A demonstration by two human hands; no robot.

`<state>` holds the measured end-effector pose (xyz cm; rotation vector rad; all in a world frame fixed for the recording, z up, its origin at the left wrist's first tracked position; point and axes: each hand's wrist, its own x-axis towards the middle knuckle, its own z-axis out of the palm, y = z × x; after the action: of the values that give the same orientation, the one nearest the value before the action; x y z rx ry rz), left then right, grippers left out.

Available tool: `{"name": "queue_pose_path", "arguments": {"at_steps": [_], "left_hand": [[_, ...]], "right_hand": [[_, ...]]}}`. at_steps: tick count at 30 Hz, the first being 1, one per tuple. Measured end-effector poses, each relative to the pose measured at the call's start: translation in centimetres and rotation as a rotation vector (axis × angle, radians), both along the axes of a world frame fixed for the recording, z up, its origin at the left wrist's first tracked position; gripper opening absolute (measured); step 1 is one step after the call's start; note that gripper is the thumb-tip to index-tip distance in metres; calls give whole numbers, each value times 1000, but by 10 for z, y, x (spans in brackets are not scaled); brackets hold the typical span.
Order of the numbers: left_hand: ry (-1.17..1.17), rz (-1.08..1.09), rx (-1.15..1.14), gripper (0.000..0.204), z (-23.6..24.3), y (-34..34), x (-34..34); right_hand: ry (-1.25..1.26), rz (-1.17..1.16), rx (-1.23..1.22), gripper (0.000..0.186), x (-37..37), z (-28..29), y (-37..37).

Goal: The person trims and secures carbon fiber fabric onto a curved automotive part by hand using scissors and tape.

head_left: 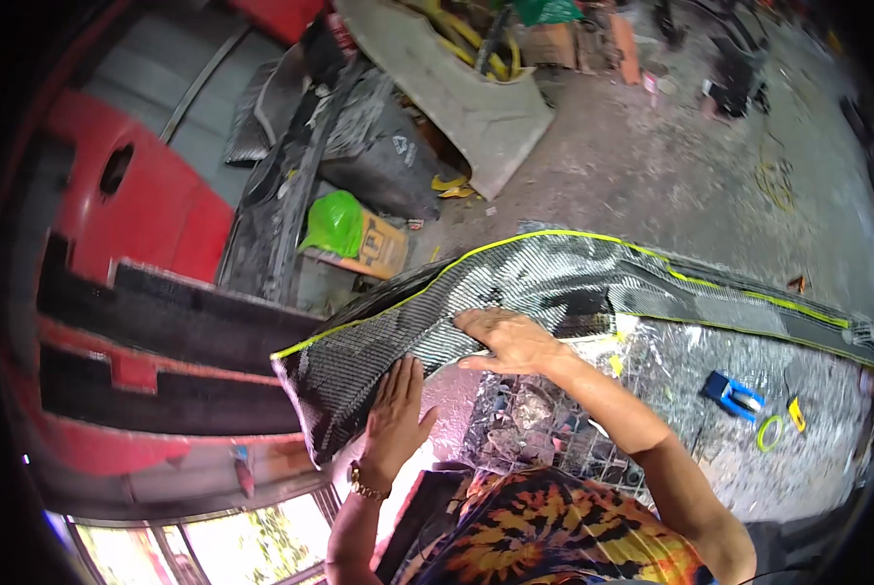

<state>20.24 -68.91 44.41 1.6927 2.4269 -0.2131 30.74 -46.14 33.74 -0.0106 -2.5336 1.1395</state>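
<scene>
A long curved part [437,327] covered in dark woven carbon-fibre cloth, edged with yellow-green tape [580,235], stretches across a worktable [691,439] with a mottled top. My left hand [394,412], a watch at its wrist, lies with straight fingers on the cloth near the part's broad left end. My right hand [510,340] rests on the middle of that broad section, fingers spread, thumb at its lower edge. Neither hand grips anything. Right of my arms on the tabletop are a blue tool [725,395], a roll of green tape [771,433] and a small yellow blade-like piece [797,413].
Red panels [149,200] and dark strip-like pieces [164,312] are at the left. Beyond the table lie a green bag [332,219] on an orange-tan box [383,246], a grey bin [388,166], a pale curved panel [476,117] and a yellow cable [775,183] on the floor.
</scene>
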Motion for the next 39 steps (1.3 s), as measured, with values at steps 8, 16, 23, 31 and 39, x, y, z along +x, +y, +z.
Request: {"name": "queue_pose_path", "arguments": {"at_steps": [8,16,23,31,39], "left_hand": [[-280,-36,36,83,-33,70,-8],[-186,-106,27,87,-43,73,-5],[-223,-226,112,83,-58,105,1],[-239,-219,116,77,-61,112,-5],[-267,-219,52,79,-54,110,-1]], "right_hand": [[-69,72,-46,75,7,-1,9],[-19,-67,144,77,56,-18,21],[-45,-70,134,79,47,-25,25],[-74,-88,94,81,42,-23,30],[19,-212,66,58,83,9,32]]}}
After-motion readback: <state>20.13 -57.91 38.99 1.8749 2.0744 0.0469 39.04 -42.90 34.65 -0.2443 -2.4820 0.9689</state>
